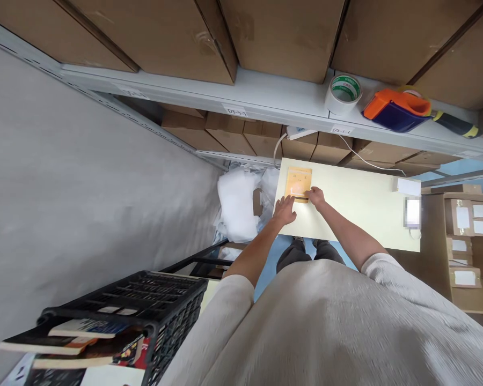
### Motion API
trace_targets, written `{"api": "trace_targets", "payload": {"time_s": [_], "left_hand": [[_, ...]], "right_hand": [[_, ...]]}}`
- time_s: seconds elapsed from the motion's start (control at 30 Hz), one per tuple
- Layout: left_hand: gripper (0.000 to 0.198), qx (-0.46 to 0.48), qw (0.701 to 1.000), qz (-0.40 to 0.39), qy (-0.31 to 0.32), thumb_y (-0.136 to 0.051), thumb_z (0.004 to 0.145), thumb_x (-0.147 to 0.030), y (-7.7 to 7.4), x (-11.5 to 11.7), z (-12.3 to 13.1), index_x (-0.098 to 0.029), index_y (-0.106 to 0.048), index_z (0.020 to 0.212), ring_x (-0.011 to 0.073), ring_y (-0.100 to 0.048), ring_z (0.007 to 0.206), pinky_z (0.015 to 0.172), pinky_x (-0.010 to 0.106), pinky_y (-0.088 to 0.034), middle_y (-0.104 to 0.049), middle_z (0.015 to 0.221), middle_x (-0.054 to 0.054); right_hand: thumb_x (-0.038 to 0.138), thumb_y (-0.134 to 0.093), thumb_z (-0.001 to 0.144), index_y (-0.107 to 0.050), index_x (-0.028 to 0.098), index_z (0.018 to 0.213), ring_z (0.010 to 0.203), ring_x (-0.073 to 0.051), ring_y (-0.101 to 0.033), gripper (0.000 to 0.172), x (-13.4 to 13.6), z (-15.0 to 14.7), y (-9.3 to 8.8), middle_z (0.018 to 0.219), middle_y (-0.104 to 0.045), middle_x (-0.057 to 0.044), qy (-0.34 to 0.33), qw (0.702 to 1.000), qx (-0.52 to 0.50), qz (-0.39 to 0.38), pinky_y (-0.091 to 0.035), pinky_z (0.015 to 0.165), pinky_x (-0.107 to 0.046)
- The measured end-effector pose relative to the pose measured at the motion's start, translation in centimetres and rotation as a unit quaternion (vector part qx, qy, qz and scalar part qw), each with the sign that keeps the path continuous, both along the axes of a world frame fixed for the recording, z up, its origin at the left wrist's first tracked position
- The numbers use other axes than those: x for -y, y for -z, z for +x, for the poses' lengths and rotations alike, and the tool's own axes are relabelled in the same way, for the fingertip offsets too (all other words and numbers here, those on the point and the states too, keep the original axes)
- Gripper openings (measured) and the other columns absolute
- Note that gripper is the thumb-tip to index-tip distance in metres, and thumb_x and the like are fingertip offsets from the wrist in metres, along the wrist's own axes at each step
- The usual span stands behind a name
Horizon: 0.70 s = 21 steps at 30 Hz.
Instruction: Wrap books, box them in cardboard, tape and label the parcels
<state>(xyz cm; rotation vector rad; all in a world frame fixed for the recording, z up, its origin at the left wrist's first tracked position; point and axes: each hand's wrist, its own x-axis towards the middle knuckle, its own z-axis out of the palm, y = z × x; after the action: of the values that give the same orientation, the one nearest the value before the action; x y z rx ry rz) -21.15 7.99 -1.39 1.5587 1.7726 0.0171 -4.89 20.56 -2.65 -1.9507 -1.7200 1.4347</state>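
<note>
A small orange-tan padded envelope lies flat on the pale yellow table, near its far left corner. My left hand rests flat on the table with fingers stretched out, its fingertips at the envelope's near left corner. My right hand presses on the envelope's near right edge with fingers curled down onto it. A dark strip runs along the envelope's near edge between the two hands.
A tape roll and an orange-blue tape dispenser sit on the grey shelf above, under brown cartons. White bubble wrap lies left of the table. A black crate with books stands near left. Labelled boxes stand right.
</note>
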Motion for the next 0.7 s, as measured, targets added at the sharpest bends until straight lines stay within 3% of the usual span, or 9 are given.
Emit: {"api": "trace_targets", "payload": {"time_s": [0.13,0.27,0.4,0.57,0.7], "left_hand": [[0.079,0.042,0.999,0.011,-0.005,-0.059,0.099,-0.033,-0.2,0.3,0.8,-0.022,-0.033,0.172,0.0369,-0.025,0.17,0.138,0.054,-0.02,-0.037,0.18,0.013],[0.081,0.077,0.996,0.01,-0.045,-0.065,0.099,-0.044,-0.6,-0.6,1.7,-0.023,-0.036,0.171,0.0391,-0.027,0.169,0.135,0.055,-0.026,-0.043,0.176,0.013],[0.09,0.127,0.987,0.027,-0.099,-0.076,0.093,-0.054,-1.2,-2.1,2.1,-0.024,-0.039,0.169,0.0359,-0.044,0.161,0.129,0.049,-0.038,-0.049,0.172,0.014],[0.082,0.214,0.964,0.054,-0.149,-0.081,0.09,-0.042,-2.1,-2.8,2.2,-0.024,-0.049,0.164,0.0314,-0.065,0.143,0.118,0.042,-0.053,-0.068,0.155,0.012],[0.074,0.248,0.949,0.078,-0.177,-0.07,0.092,-0.018,-2.2,-2.5,2.4,-0.027,-0.049,0.163,0.0253,-0.074,0.128,0.113,0.041,-0.058,-0.079,0.137,0.007]], "right_hand": [[0.03,-0.064,0.079,-0.07,0.021,0.108,0.097,-0.026,-0.074,0.031,0.0,0.6,-0.7,0.107,-0.078,-0.009,0.097,0.994,0.032,-0.048,-0.06,0.088,-0.037],[0.028,-0.063,0.08,-0.065,0.023,0.098,0.093,-0.024,-0.074,0.018,-0.1,1.1,-2.0,0.098,-0.078,-0.006,0.084,0.995,0.012,-0.054,-0.061,0.081,-0.034],[0.024,-0.064,0.077,-0.057,0.025,0.101,0.087,-0.022,-0.074,0.025,0.0,1.1,-3.8,0.093,-0.075,-0.003,0.098,0.994,-0.017,-0.039,-0.061,0.078,-0.033],[0.022,-0.066,0.077,-0.055,0.028,0.108,0.087,-0.022,-0.074,0.034,0.9,0.6,-6.4,0.089,-0.074,0.001,0.048,0.998,-0.023,0.043,-0.06,0.079,-0.034],[0.025,-0.066,0.081,-0.058,0.028,0.108,0.084,-0.02,-0.074,0.028,2.0,0.0,-7.3,0.089,-0.074,0.003,0.006,0.998,-0.055,0.036,-0.06,0.079,-0.032]]}}
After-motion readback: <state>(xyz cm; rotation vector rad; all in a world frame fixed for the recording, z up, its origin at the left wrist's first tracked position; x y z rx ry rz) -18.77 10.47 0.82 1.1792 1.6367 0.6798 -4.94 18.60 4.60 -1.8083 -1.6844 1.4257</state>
